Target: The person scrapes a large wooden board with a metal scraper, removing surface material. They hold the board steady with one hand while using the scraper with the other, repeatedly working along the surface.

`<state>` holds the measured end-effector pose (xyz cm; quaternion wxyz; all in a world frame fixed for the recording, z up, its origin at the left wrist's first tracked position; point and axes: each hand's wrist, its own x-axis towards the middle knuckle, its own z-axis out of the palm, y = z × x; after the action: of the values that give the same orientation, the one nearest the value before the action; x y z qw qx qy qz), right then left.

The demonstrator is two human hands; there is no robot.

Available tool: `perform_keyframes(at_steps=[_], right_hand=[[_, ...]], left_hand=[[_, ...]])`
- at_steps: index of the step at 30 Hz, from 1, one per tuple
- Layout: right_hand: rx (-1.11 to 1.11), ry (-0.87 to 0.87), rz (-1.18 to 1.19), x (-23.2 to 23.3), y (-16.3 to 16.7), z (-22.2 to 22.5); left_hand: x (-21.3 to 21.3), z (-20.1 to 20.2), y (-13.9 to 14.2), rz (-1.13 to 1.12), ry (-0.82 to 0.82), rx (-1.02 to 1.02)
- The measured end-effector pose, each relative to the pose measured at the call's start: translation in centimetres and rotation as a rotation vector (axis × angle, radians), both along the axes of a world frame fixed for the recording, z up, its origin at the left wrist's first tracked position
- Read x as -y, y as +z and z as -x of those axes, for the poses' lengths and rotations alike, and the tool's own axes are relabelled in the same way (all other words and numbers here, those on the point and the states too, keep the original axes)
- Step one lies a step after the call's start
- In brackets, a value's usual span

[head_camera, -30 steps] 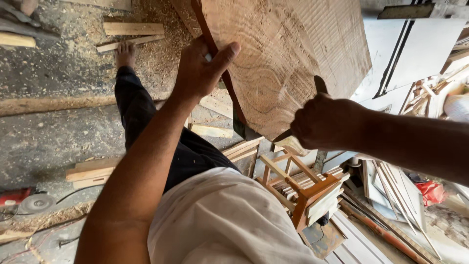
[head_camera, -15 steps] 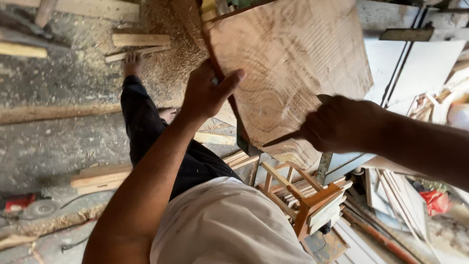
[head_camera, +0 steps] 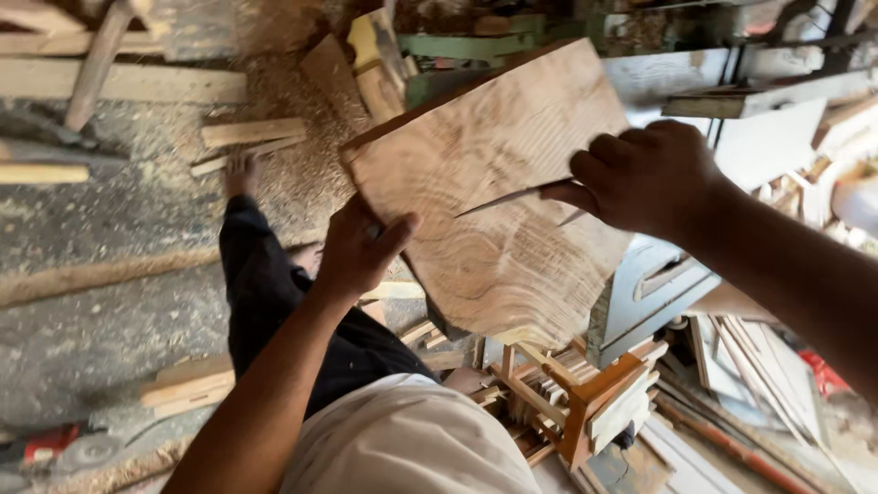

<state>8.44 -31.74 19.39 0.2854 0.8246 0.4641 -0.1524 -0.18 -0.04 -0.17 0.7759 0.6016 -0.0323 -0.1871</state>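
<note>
Head view: nearest to me is my pale shirt (head_camera: 412,448), and past it my dark trouser leg (head_camera: 274,293) stretches out to my bare foot (head_camera: 240,174) on the dusty floor (head_camera: 110,274). My left hand (head_camera: 361,247) is clenched around the near left edge of a wooden board (head_camera: 494,201), thumb on the face and fingers tucked behind it. The board is held up off the floor, tilted, its broad grained face turned toward me. My right hand (head_camera: 645,178) is closed around a slim metal blade (head_camera: 503,198), which lies flat against the middle of the board with its point aimed toward my left hand. Below the board, by my right knee, stands a small wooden stool frame (head_camera: 585,402) among loose offcuts. To my left on the floor lie a short plank (head_camera: 187,382) and a red power tool (head_camera: 46,445) at the edge of view. Farther off, beyond my foot, two short wooden sticks (head_camera: 247,139) sit in a spread of sawdust (head_camera: 302,155). Behind the board I see a green machine (head_camera: 476,46) and pale panels (head_camera: 713,137) leaning to the right.
</note>
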Motion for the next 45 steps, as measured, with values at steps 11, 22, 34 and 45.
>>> perform_keyframes(at_steps=[11, 22, 34, 45], right_hand=[[0.018, -0.824, 0.237, 2.3, -0.1, -0.1], [0.204, -1.567, 0.330, 7.8, 0.1, 2.6], [0.072, -1.436, 0.259, 8.2, 0.1, 6.8], [0.165, -1.976, 0.225, 6.9, 1.2, 12.9]], left_hand=[[-0.8, 0.2, 0.3, -0.050, -0.119, -0.143], [-1.8, 0.9, -0.7, -0.081, -0.250, -0.217], [-7.1, -10.9, 2.7, -0.319, -0.334, 0.506], [-6.2, -11.2, 5.5, -0.465, -0.355, 0.392]])
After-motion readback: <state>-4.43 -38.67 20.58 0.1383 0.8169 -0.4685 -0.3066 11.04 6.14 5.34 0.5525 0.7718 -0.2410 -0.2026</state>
